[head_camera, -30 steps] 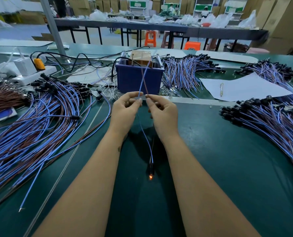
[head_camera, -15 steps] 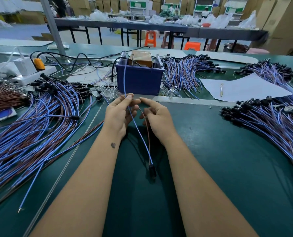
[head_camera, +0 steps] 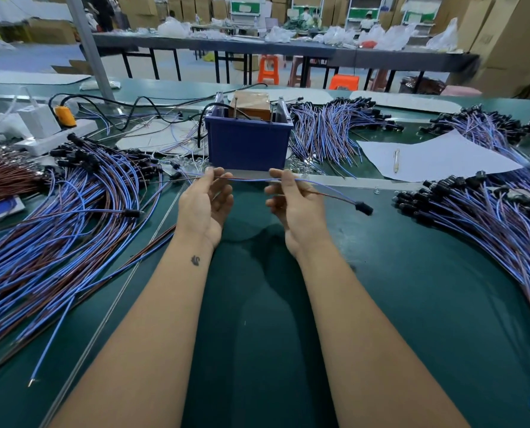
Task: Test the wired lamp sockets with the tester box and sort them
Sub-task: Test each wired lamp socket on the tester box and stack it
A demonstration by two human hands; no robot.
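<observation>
Single view only, so I have no second angle to cross-check. My camera sits on the wearer's head, facing forward and tilted down over the green worktable (head_camera: 412,304). Both forearms enter from the bottom edge; left hand (head_camera: 205,202) and right hand (head_camera: 294,205) sit near centre, close to the lens. Wide-angle: table edges bow, far benches (head_camera: 257,47) appear along the top.

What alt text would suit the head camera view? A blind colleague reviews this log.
Two bare hands, left hand and right hand, pinch one wired socket stretched level between them above a green table, in front of a blue box. Piles of blue and brown wired sockets lie at left and right.
</observation>
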